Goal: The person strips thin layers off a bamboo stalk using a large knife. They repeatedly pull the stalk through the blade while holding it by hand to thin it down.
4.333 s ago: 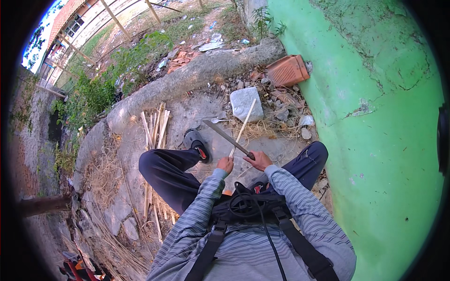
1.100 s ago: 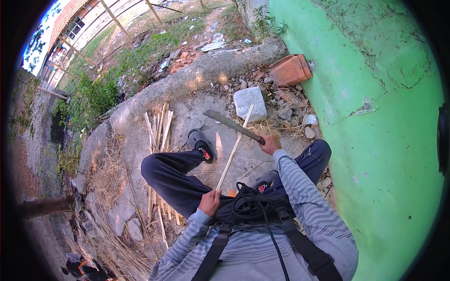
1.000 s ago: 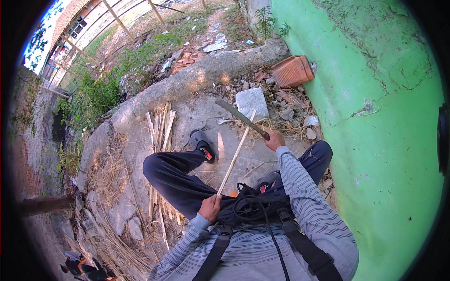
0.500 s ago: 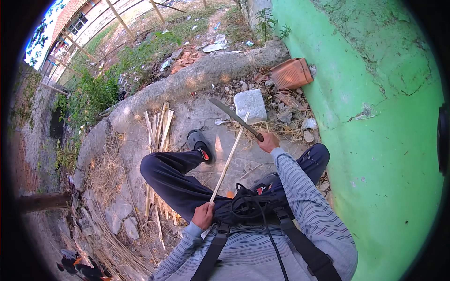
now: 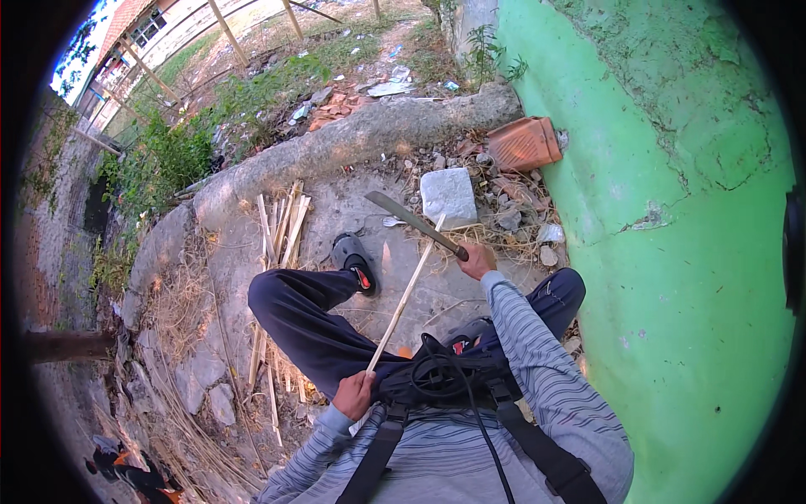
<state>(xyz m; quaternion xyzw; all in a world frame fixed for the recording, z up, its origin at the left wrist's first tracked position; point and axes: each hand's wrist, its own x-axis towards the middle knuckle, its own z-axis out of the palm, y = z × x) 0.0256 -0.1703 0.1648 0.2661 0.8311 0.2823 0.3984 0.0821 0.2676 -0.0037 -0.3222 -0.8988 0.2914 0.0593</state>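
The right hand (image 5: 477, 259), just right of the frame's centre, is wrapped tight around the dark handle of a long, curved, grey-bladed machete (image 5: 413, 222), whose blade slants toward the upper left. The left hand (image 5: 356, 395), low and centre, is clenched around the near end of a thin, pale split-bamboo strip (image 5: 405, 296); the strip runs up to the grey stone block (image 5: 448, 196) at upper centre, passing under the blade. A dark-trousered knee and a black sandal (image 5: 356, 260) lie just left of the strip. The blade could, I judge, glance off the narrow strip toward that leg, or run down toward the left hand's fingers. More pale bamboo strips (image 5: 280, 225) lie further left.
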